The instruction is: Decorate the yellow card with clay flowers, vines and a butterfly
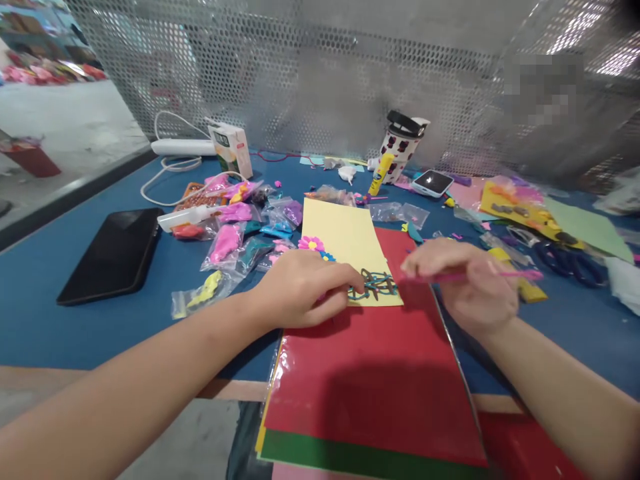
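Note:
A pale yellow card lies on red sheets, with pink and blue clay flowers on its left edge. Along its lower end runs a lattice of brown and blue clay strands. My left hand rests over the card's lower left, its index fingertip touching the lattice and its thumb apart from that finger. Just right of the card, my right hand is closed around a thin pink stick-like tool, which points left toward the lattice. The right hand is slightly blurred, and my left palm hides part of the card.
Under the card is a stack of coloured sheets overhanging the table's front edge. Bagged clay and a black tablet lie left. Scissors lie right. A tumbler and a drink carton stand behind.

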Available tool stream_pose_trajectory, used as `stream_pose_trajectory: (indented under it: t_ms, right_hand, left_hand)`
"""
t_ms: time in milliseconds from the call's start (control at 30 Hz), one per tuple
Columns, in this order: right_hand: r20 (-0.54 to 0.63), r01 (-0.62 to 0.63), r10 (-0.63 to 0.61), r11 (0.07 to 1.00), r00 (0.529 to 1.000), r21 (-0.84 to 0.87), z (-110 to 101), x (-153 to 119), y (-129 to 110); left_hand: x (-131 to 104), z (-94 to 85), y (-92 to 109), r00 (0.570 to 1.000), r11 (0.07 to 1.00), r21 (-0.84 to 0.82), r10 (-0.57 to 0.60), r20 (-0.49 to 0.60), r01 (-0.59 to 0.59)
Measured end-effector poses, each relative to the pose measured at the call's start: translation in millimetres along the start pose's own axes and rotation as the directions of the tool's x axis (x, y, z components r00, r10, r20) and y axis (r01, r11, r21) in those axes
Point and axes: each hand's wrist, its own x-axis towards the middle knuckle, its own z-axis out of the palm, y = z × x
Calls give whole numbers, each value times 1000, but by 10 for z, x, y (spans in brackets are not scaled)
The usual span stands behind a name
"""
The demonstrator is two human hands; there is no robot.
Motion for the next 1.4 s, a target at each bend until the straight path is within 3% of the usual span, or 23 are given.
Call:
stream_pose_trajectory:
  t_ms: [100,233,367,400,500,600,667,733,867,967,1100,1400]
  right_hand:
    - [104,-117,110,991,988,61,-31,37,57]
    - [271,-274,237,956,933,108,-47,5,-96]
    - [514,-228,217,973,830,-42,-43,52,-226]
    - [515,-203,220,975,828,-91,-48,73,-222]
    - [352,-196,256,961,900,-196,-78,110,-135]
    - [221,-312,328,944,918,-108,-73,81,-61]
    - [245,-360,356,932,902,-32,-29,37,-81]
    - [306,-359,348,933,886,-23,33,-6,-148]
    - [438,-220,251,968,863,-121,158,-54,-256]
    - [416,-105,191,970,889,-221,253,-84,-243]
    - [416,-49,141,974,898,-223,354,-124,-213]
    - [357,-113,180,973,917,-200,400,-114,-228]
  left_hand:
    - [20,1,0,998,999,-24,-36,60,37]
    - [62,-3,-2,993,997,-71,-21,120,30]
    - [79,2,-13,990,999,-37,-35,136,41]
    - [77,10,-16,990,998,-21,-48,136,51]
    - [67,39,-28,986,995,39,-96,138,91]
    - [67,37,-39,981,990,81,-129,143,118]
    - [79,1,-47,981,992,57,-121,150,113]
    - [97,-50,-57,978,998,-28,-42,205,49]
    - [119,-110,-82,945,990,-130,101,311,-63]
    - [114,-88,-93,939,990,-132,88,332,-46]
    - [98,-43,-98,936,987,-155,97,338,-46]
    - [93,-22,-77,927,992,-125,70,368,-26]
